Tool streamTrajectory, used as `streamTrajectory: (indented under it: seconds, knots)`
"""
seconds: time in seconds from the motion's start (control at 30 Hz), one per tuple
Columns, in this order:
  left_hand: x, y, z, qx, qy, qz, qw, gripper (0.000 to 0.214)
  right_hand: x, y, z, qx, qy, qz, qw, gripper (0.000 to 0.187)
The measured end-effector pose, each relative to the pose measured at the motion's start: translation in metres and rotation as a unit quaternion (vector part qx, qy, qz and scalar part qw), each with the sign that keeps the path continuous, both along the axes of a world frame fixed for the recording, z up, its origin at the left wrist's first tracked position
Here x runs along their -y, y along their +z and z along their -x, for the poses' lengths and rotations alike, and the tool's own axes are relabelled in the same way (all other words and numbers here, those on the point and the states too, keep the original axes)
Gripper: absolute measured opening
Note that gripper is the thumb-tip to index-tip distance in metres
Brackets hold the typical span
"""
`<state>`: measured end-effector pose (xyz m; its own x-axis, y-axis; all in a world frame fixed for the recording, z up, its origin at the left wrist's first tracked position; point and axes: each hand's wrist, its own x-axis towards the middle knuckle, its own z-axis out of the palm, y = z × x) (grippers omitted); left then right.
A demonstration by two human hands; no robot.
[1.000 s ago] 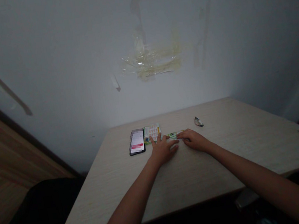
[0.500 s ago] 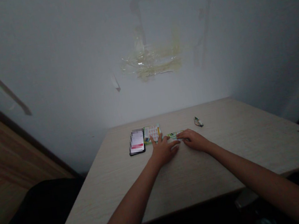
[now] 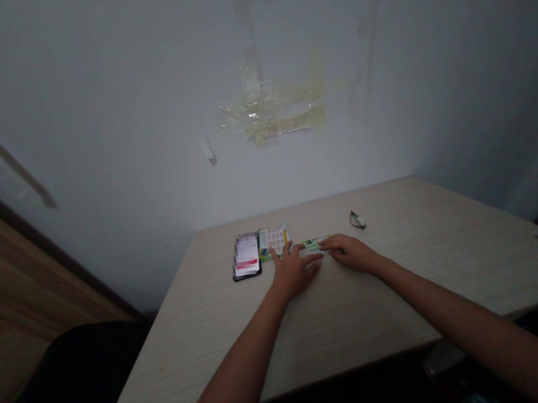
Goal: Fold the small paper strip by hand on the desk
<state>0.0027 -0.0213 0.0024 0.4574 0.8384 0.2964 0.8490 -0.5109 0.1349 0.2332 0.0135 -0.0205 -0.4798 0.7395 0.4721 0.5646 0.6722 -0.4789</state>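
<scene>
Both my hands rest on a pale wooden table [image 3: 346, 311]. My left hand [image 3: 293, 270] lies flat with fingers spread, its fingertips touching a small green and white paper piece [image 3: 312, 245]. My right hand [image 3: 352, 252] has its fingers curled onto the right end of the same piece; how it grips is hard to see. Just left of my left hand lies a green card with red and white squares [image 3: 273, 238]. A black phone [image 3: 246, 255] with a lit screen lies beside that card.
A small crumpled wrapper [image 3: 356, 219] lies on the table further right, near the wall. The white wall behind carries yellowed tape remains [image 3: 276, 114]. A dark chair or cushion [image 3: 69, 386] sits at the lower left, by a wooden panel [image 3: 1, 268].
</scene>
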Motion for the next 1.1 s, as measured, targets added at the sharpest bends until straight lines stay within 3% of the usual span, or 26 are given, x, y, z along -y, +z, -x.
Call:
streamTrajectory:
  seconds: [0.5,1.1]
  knots:
    - [0.0013,0.0061,-0.0004,0.004,-0.002,0.023,1.0,0.031,0.0006,0.0006,-0.0013,0.051,0.008,-0.02,0.998,0.032]
    - [-0.0023,0.0052,-0.0002,0.011,0.02,0.001,1.0,0.03,-0.003,-0.0038,-0.0015,0.039,0.006,-0.029,0.999,0.029]
